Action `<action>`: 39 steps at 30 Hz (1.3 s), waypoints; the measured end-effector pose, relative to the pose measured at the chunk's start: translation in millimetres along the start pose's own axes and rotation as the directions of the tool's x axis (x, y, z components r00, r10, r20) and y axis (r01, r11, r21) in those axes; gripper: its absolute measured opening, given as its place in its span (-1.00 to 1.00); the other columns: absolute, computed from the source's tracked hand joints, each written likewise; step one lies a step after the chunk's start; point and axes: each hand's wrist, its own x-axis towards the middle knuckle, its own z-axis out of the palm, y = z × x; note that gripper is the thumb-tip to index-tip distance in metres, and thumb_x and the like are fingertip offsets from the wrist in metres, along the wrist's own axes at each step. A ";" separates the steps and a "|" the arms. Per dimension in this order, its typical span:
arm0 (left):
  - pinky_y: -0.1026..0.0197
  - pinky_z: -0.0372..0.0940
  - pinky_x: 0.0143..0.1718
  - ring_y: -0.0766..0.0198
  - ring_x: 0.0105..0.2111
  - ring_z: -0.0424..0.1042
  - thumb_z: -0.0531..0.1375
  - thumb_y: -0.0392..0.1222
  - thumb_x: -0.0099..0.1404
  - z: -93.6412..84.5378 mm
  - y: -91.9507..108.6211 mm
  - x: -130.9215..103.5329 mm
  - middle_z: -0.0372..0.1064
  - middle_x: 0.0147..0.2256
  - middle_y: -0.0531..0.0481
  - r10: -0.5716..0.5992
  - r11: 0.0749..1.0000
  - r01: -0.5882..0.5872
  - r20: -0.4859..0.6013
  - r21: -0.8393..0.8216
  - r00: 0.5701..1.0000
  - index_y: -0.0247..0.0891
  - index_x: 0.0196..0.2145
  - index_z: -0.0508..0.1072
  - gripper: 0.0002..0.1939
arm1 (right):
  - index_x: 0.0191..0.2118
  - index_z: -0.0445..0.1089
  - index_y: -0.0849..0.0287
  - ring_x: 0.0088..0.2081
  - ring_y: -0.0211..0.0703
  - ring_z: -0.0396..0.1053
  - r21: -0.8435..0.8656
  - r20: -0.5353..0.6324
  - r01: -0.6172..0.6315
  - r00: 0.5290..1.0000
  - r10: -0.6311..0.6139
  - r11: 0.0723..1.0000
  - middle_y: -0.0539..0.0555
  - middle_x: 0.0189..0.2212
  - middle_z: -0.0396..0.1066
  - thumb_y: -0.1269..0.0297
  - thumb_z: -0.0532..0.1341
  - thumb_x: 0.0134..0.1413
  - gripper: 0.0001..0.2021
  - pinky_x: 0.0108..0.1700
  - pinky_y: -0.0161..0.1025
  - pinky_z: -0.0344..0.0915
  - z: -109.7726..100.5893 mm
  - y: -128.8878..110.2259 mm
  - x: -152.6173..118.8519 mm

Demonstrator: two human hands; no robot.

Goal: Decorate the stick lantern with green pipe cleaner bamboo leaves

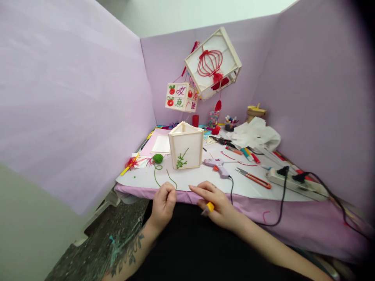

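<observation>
My left hand is closed in a fist at the table's front edge; what it holds, if anything, is hidden. Green yarn runs from a green yarn ball down behind this fist, and I cannot tell whether the fist grips it. In my right hand is a yellow tool with a greyish tip, partly covered by the fingers; the index finger points left. Beyond both hands stands a three-sided white paper lantern with a pale stick frame and a green plant design on its front.
A glue gun, orange-handled snips and a power strip with black cords lie to the right. Crumpled white material and markers are farther back. Two decorated lanterns hang above. Purple panels enclose the table.
</observation>
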 end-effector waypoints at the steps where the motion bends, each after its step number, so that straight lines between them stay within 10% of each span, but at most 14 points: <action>1: 0.25 0.18 -0.42 0.30 -0.51 0.23 -0.03 -0.11 0.39 -5.9 -3.6 2.6 0.15 -0.55 0.09 -0.026 0.999 0.026 -0.005 0.028 1.000 -0.19 -0.52 0.19 -0.68 | 0.20 0.32 -0.02 -0.27 -0.16 0.37 -0.123 -0.035 0.015 0.999 -0.019 0.992 0.15 -0.14 0.38 0.31 0.10 0.24 -0.57 -0.16 -0.16 0.38 -1.2 2.9 -1.0; 7: 0.21 0.24 -0.31 0.20 -0.29 0.36 0.21 -0.20 0.21 -34.2 -14.0 16.0 0.37 -0.32 -0.02 -0.110 0.972 0.128 -0.102 0.198 0.989 -0.24 -0.26 0.43 -0.87 | 0.12 0.41 -0.18 -0.12 -0.03 0.41 -0.498 -0.014 0.114 0.990 -0.140 0.860 0.14 -0.06 0.40 0.42 0.13 0.18 -0.55 -0.09 -0.11 0.39 -10.2 11.0 2.9; 15: 0.22 0.31 -0.33 0.19 -0.32 0.47 0.21 -0.07 0.25 -23.1 33.2 21.9 0.53 -0.29 -0.10 -0.235 0.957 0.273 0.290 -0.097 0.928 -0.28 -0.24 0.53 -0.76 | 0.09 0.42 -0.25 -0.30 -0.18 0.37 -0.580 0.197 0.277 0.960 -0.199 0.766 0.08 -0.08 0.44 0.38 0.06 0.30 -0.60 -0.23 -0.20 0.35 -24.5 2.0 16.6; 22: 0.31 0.17 -0.48 0.36 -0.54 0.27 0.23 -0.03 0.22 -21.7 53.0 34.4 0.39 -0.53 0.03 -0.276 0.916 0.365 0.398 -0.167 0.875 -0.33 -0.44 0.47 -0.73 | 0.16 0.34 -0.06 -0.42 -0.26 0.20 -0.712 0.322 0.627 0.691 -0.647 0.316 0.06 -0.13 0.38 0.35 0.14 0.26 -0.62 -0.48 -0.28 0.13 -54.3 -16.5 39.7; 39: 0.34 0.01 -0.57 0.43 -0.61 0.09 0.10 -0.02 0.33 -22.0 57.4 31.5 0.16 -0.56 0.15 -0.262 0.869 0.425 0.491 -0.255 0.831 -0.28 -0.41 0.32 -0.72 | 0.25 0.21 0.06 -0.42 -0.27 0.21 -0.714 0.549 0.697 0.613 -0.568 0.061 0.11 -0.09 0.28 0.42 0.08 0.27 -0.55 -0.50 -0.25 0.10 -83.1 -41.3 50.5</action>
